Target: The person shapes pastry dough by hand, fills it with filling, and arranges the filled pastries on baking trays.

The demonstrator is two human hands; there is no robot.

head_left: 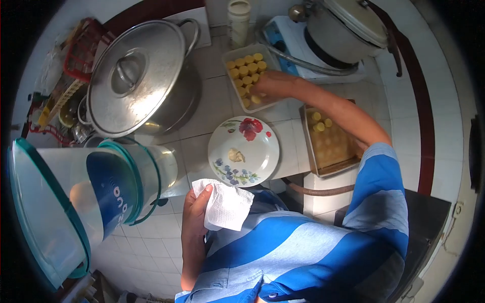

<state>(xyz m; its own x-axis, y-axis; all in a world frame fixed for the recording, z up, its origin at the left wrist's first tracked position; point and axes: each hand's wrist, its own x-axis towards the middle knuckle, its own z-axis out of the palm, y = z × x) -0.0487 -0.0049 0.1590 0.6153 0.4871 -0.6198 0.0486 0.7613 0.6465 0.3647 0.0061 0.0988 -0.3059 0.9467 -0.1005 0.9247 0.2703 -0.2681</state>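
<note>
My left hand [194,207] is closed on a white paper towel [228,206], held in front of my striped shirt. Above it lies a white floral plate [262,156] with a small beige lump [236,155] on it. My right hand [268,87] reaches into the near right part of a clear plastic container [272,61] filled with several round yellow pieces [246,69]. The fingertips of that hand are hidden among the pieces, so its grip does not show. Below my right forearm, a rectangular tray [312,146] bears several yellow pieces [318,121] at its far end.
A large lidded steel pot [141,76] stands at the left, with a clear bucket with teal rim [134,182] nearer me. A pressure cooker [343,35] sits on a stove [283,40] at the back right. A bottle [238,22] stands behind the container.
</note>
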